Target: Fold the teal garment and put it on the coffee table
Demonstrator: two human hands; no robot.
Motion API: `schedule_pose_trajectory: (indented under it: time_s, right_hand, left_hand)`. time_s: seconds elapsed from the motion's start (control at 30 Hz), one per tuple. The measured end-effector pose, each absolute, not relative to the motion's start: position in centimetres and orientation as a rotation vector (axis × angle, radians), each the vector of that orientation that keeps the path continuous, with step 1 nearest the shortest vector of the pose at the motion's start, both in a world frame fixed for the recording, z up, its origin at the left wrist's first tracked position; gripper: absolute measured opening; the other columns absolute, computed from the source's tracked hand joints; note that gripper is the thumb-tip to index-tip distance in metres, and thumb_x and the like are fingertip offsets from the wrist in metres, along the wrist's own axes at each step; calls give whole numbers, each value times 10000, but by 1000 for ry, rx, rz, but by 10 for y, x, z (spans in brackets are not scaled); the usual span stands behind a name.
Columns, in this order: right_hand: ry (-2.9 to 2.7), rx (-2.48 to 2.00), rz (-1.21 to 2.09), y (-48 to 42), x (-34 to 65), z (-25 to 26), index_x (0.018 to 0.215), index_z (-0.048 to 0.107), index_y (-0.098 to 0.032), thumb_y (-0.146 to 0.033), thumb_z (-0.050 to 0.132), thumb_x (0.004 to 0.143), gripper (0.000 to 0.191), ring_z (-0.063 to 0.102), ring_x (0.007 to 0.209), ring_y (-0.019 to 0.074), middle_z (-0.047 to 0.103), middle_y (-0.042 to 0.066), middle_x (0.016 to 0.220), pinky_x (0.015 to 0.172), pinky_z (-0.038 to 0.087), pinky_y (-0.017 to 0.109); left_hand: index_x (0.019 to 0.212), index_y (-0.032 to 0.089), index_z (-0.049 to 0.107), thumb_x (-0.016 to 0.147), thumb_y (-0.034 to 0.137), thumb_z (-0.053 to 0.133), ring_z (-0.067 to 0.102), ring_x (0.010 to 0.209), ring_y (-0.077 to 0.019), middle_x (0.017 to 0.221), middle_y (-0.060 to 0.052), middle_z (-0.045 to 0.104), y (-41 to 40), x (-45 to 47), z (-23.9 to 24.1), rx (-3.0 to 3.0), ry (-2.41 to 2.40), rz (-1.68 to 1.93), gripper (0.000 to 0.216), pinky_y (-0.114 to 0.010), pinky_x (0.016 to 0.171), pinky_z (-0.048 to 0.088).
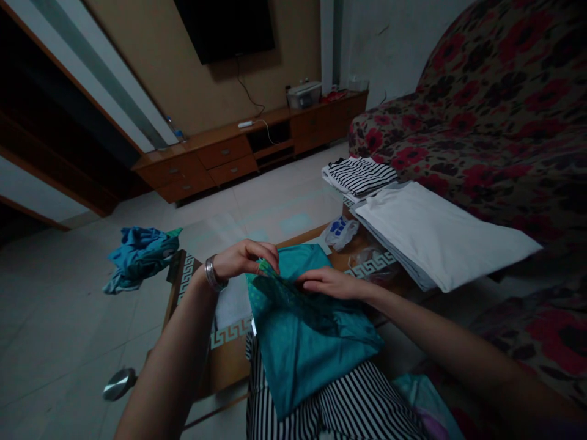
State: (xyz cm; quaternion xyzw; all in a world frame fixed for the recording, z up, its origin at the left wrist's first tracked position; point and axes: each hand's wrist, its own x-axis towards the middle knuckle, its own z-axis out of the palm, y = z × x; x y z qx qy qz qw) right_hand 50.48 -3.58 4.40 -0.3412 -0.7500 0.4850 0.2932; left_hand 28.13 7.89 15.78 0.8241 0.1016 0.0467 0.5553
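A teal cloth (298, 360) with a darker green patterned part lies partly folded over my lap and the near side of the coffee table. My left hand (245, 260), with a silver bracelet on its wrist, pinches the cloth's green edge at the upper left. Across from it, my right hand (330, 283) holds the raised dark fold near the middle, its fingertips partly hidden by the fabric. Below the cloth show the black-and-white striped trousers (339, 403) on my legs.
A white folded stack of cloth (440, 232) and a striped folded garment (362, 175) sit at the right. Crumpled blue clothing (142, 253) lies at the table's left corner. A plastic bag (342, 232) rests on the wooden coffee table (229, 366), beside a floral sofa (463, 122).
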Motion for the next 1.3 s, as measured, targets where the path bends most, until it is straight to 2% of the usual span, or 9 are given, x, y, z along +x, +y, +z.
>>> schedule_pose_trajectory:
  time_s: [0.13, 0.23, 0.33, 0.5, 0.7, 0.93, 1.07, 1.17, 1.3]
  right_hand:
    - [-1779, -933, 1551, -63, 516, 40, 1314, 475, -148, -482, 443, 925, 513, 590, 1046, 185, 593, 124, 1213, 881, 485, 340]
    - [-1860, -1109, 1177, -83, 519, 31, 1286, 505, -167, -499, 572, 855, 549, 488, 1197, 223, 530, 125, 1286, 1026, 389, 394]
    - [-1882, -1310, 866, -91, 522, 22, 1275, 515, -161, -476, 518, 894, 495, 439, 1237, 245, 512, 145, 1290, 1067, 332, 427]
    - [-2062, -1232, 1011, -95, 522, 18, 1253, 531, -172, -472, 488, 912, 456, 513, 1139, 229, 566, 121, 1211, 988, 394, 372]
    - [-2234, -977, 1266, -114, 522, 29, 992, 629, -147, -524, 602, 820, 415, 568, 876, 178, 602, 61, 960, 769, 441, 272]
    - [-1877, -1042, 1557, -137, 535, 40, 1332, 489, -204, -433, 728, 723, 694, 577, 1039, 202, 603, 83, 1169, 893, 457, 315]
    - [-1741, -1333, 1489, -155, 526, 35, 1428, 367, -188, -390, 767, 671, 881, 551, 1123, 254, 565, 140, 1261, 958, 434, 385]
    - [-1703, -1535, 1336, -171, 519, 21, 1425, 382, -201, -338, 754, 676, 847, 514, 1187, 298, 513, 159, 1345, 998, 398, 433]
    - [-1584, -1622, 1264, -188, 526, -2, 1332, 503, -233, -236, 667, 710, 643, 582, 1090, 281, 620, 114, 1210, 944, 443, 420]
  left_hand:
    - [831, 131, 750, 783, 383, 691, 589, 747, -148, 813, -94, 638, 82, 279, 156, 1915, 265, 162, 263, -247, 691, 492]
    - [821, 131, 750, 777, 383, 697, 589, 744, -152, 808, -96, 639, 82, 278, 156, 1909, 256, 176, 261, -252, 687, 494]
    - [801, 134, 754, 783, 389, 690, 587, 717, -148, 785, -94, 634, 79, 277, 159, 1902, 225, 165, 264, -249, 661, 489]
    - [742, 131, 751, 760, 410, 707, 577, 677, -147, 737, -89, 625, 75, 272, 164, 1864, 230, 224, 283, -256, 636, 479]
    - [777, 131, 751, 728, 405, 738, 575, 682, -151, 751, -86, 628, 76, 273, 170, 1855, 294, 259, 279, -247, 613, 477]
    - [764, 120, 743, 710, 332, 761, 571, 707, -148, 751, -80, 632, 82, 283, 165, 1876, 358, 317, 219, -246, 634, 467]
    - [762, 128, 739, 685, 270, 769, 574, 738, -148, 761, -67, 641, 92, 289, 156, 1850, 423, 404, 165, -251, 672, 459]
    - [764, 128, 729, 677, 248, 759, 573, 723, -135, 774, -52, 646, 100, 298, 149, 1809, 544, 441, 151, -249, 674, 458]
    - [788, 118, 710, 655, 271, 760, 572, 693, -133, 765, -37, 650, 113, 316, 137, 1796, 707, 449, 208, -257, 670, 467]
